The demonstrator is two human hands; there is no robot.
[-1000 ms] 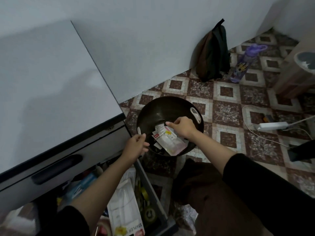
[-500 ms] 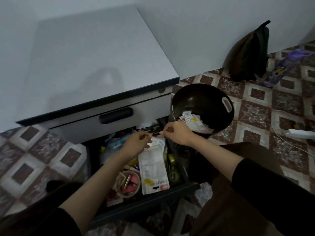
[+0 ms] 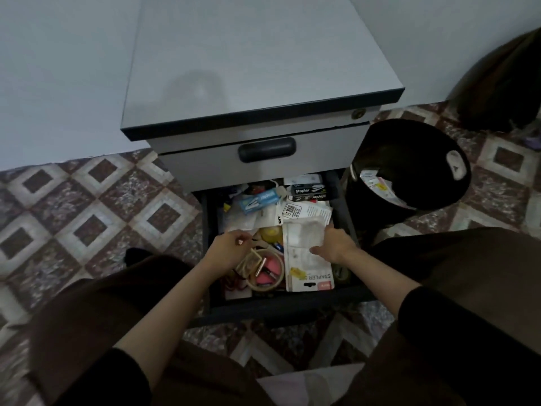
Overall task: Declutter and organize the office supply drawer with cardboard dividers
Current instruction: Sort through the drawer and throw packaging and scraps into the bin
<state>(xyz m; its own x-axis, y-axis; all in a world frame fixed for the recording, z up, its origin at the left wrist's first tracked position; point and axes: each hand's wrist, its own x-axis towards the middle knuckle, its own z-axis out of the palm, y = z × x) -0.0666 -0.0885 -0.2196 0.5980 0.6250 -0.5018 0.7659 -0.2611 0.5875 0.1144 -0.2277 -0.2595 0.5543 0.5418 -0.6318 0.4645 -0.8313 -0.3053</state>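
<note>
One stapler pack (image 3: 301,265), likely light and slick, is gripped at its card edge by the right hand (image 3: 335,244). A small coppery thing (image 3: 240,242) is pinched by the left hand (image 3: 229,246).

- Left hand (image 3: 229,245) is palm down, fingers curled in, thumb and fingertips pinching a small coppery piece (image 3: 240,242).
- Right hand (image 3: 335,244) is palm down, its fingers bent over the top of a pack (image 3: 307,260) and gripping it.
- The hands are level with each other and apart.
- Both wrists are straight.
- Left forearm (image 3: 175,306) and right forearm (image 3: 377,278) are bare and reach forward, angling inward.
- Dark sleeves (image 3: 439,320) are pushed up near the elbows.
</note>
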